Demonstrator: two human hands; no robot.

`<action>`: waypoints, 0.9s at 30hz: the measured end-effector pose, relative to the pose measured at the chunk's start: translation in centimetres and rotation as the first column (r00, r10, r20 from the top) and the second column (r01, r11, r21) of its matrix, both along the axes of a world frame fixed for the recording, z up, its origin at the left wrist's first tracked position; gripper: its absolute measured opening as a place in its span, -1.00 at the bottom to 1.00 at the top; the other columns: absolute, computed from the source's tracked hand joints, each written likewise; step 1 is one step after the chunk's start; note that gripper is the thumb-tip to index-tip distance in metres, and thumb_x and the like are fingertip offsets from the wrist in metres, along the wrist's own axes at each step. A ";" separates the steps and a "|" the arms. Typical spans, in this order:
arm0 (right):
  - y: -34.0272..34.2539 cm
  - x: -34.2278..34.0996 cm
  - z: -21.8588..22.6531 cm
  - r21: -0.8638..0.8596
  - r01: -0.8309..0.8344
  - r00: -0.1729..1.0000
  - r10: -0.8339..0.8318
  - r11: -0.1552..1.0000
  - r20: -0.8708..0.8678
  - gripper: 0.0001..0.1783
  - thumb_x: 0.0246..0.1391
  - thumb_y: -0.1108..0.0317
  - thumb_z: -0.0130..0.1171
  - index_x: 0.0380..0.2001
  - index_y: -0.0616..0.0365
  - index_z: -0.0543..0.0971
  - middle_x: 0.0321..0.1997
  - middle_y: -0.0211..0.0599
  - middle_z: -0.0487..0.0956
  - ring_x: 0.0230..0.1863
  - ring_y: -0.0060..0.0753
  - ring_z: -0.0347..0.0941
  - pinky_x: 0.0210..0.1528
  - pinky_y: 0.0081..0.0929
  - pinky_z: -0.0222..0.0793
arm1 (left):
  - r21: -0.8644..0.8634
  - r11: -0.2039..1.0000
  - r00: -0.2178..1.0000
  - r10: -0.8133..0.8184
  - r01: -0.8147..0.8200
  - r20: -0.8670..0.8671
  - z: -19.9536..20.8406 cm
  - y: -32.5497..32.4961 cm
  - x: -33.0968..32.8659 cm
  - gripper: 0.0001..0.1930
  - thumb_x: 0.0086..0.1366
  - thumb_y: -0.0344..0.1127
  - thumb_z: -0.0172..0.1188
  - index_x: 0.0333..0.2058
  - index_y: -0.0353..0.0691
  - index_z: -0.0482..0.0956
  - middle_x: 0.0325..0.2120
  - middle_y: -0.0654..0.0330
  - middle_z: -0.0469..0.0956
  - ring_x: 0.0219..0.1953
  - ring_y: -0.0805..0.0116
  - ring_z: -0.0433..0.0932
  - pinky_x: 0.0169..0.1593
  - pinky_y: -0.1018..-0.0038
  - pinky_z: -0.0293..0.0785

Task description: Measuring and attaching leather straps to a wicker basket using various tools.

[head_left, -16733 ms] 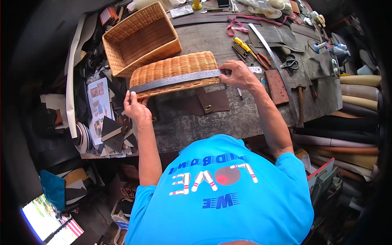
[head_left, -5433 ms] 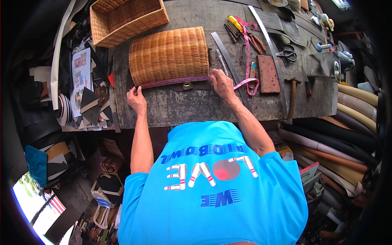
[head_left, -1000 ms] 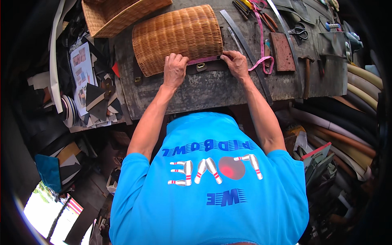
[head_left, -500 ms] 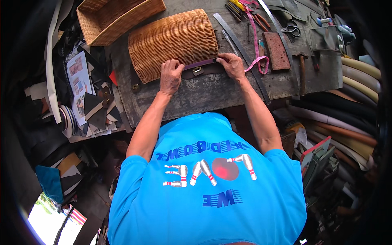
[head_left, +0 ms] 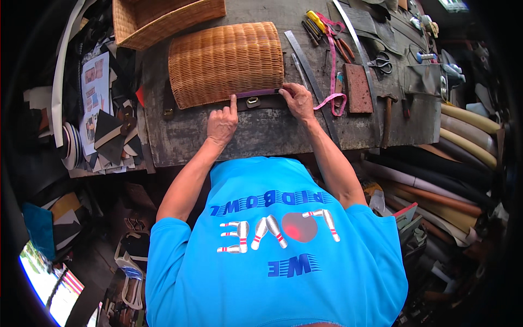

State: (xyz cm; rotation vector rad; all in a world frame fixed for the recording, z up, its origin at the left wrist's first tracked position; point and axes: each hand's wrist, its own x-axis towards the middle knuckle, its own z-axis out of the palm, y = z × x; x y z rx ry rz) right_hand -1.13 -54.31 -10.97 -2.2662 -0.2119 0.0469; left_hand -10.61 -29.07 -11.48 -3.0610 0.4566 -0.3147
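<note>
A curved wicker basket piece (head_left: pixel 226 62) lies on the worn workbench (head_left: pixel 261 131). A purple strip (head_left: pixel 256 94) with a small metal fitting runs along its near edge. My left hand (head_left: pixel 222 123) rests on the bench just in front, index finger stretched out and pressing the strip, other fingers curled. My right hand (head_left: pixel 297 101) holds the strip's right end at the basket's corner, fingers bent over it.
An open wicker basket (head_left: pixel 163 19) stands at the far left. Right of the hands lie a metal ruler (head_left: pixel 305 60), pink tape (head_left: pixel 332 71), a brown block (head_left: pixel 358 80), scissors (head_left: pixel 381 62), a hammer (head_left: pixel 387 114) and screwdrivers (head_left: pixel 313 24). Leather rolls (head_left: pixel 463 141) are stacked on the right, papers (head_left: pixel 90 92) on the left.
The wicker piece was turned and laid flat earlier. In the last second my left hand drew back slightly, leaving only its index finger on the strip; my right hand stayed at the strip's end.
</note>
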 end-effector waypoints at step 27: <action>-3.8 4.0 3.2 -0.134 -0.121 0.982 0.138 0.984 0.130 -0.80 0.12 0.24 0.22 -0.27 0.12 0.62 -0.29 -0.16 0.59 -0.17 -0.07 0.52 -0.10 -0.21 0.44 | -0.214 0.946 0.968 0.220 -0.243 -0.123 0.2 0.6 -0.4 -0.40 0.33 0.01 0.16 0.33 0.28 0.29 -0.45 0.19 0.27 -0.32 0.18 0.25 -0.16 0.25 0.21</action>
